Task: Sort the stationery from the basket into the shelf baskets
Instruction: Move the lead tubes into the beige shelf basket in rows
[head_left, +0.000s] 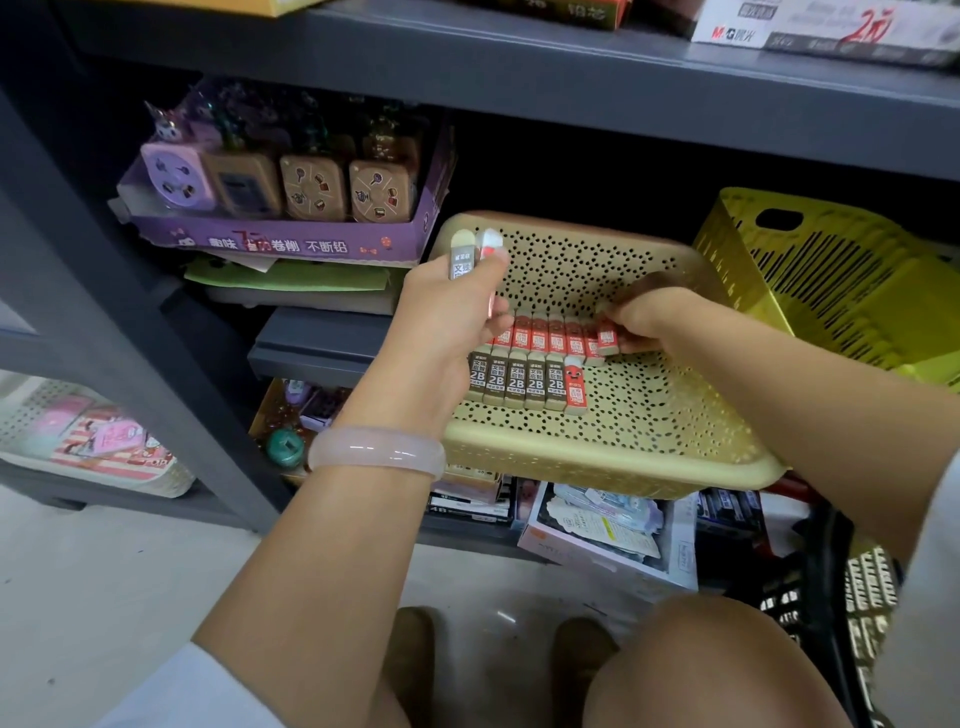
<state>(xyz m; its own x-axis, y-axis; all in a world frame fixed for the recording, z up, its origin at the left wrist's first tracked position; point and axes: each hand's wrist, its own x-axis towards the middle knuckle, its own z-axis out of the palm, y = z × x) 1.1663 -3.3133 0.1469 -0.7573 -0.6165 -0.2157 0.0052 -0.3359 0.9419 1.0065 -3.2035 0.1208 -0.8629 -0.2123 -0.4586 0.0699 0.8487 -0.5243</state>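
Two erasers (474, 254), one grey-sleeved and one red, stand upright in your left hand (447, 322), fingers curled round them above the beige perforated basket (649, 441). Your right hand (644, 317) pinches a red eraser (607, 335) at the end of the red row (545, 335) lying in that basket, just behind the row of grey 2B erasers (514, 382).

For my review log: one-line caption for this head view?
Left hand holds two erasers while right hand places a red eraser in the beige basket.
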